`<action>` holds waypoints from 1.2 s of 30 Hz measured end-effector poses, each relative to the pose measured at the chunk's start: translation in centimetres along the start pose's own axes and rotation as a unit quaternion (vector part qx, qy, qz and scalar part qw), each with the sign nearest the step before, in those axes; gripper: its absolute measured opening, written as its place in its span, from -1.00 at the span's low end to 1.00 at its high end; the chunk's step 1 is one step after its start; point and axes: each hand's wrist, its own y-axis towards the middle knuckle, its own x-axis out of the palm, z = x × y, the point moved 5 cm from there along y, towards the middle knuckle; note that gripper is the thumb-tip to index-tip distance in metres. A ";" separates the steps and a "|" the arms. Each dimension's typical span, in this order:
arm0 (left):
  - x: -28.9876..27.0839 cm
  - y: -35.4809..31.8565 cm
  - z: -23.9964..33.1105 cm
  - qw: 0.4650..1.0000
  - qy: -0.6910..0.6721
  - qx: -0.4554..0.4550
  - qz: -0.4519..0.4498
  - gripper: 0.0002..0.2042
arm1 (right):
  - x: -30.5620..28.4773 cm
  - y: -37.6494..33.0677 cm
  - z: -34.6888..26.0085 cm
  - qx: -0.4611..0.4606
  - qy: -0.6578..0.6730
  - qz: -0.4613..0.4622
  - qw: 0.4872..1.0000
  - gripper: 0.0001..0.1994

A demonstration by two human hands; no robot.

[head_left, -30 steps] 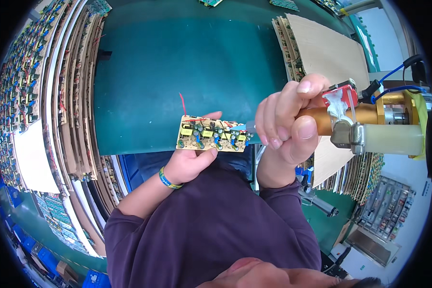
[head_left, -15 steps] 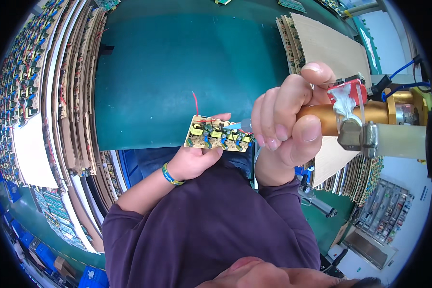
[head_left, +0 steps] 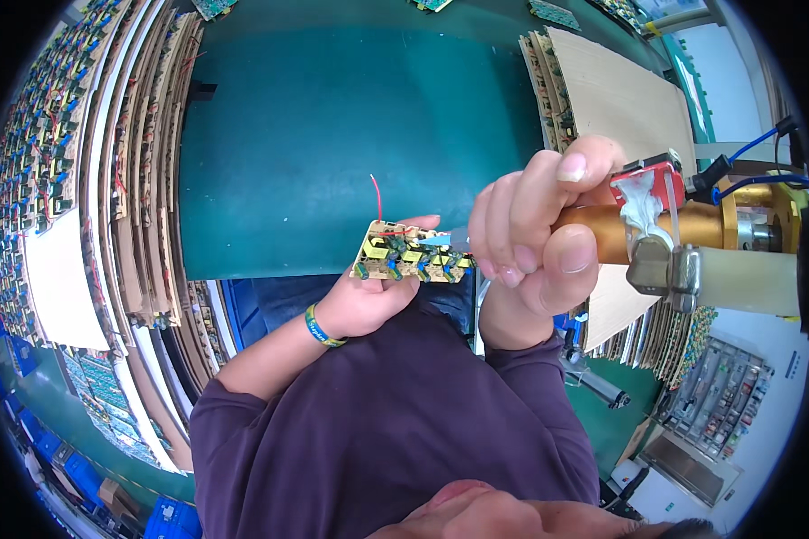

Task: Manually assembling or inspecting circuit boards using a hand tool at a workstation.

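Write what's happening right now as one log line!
left hand: holds yellow circuit board | right hand: grips brass-coloured dispensing tool | tool tip: at board's edge | surface: green mat

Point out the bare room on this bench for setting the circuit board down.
The green mat is bare between the cardboard sheet stacks on the left and the leaning cardboard sheets on the right. Crowded: both stacks, the boards along the far edge, and around the right hand on the brass tool.
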 end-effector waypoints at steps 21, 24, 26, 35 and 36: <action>0.9 -0.1 0.0 0.996 0.049 -0.061 -0.043 -0.39 | 1.3 1.0 -0.4 -0.003 -0.026 0.005 1.000 -0.45; 1.0 -0.1 -0.1 0.998 0.039 -0.041 -0.041 -0.39 | 1.3 0.9 0.1 -0.006 -0.021 0.011 1.000 -0.50; 1.0 -0.1 -0.1 0.998 0.039 -0.028 -0.039 -0.40 | 1.3 0.8 0.3 -0.011 -0.018 0.011 1.000 -0.56; 1.2 -0.1 -0.1 0.997 0.051 -0.033 -0.047 -0.39 | 1.3 0.6 0.0 -0.012 -0.011 0.023 1.000 -0.63; 1.1 -0.1 -0.1 0.997 0.052 -0.033 -0.048 -0.39 | 1.3 0.5 0.0 -0.014 -0.011 0.024 1.000 -0.63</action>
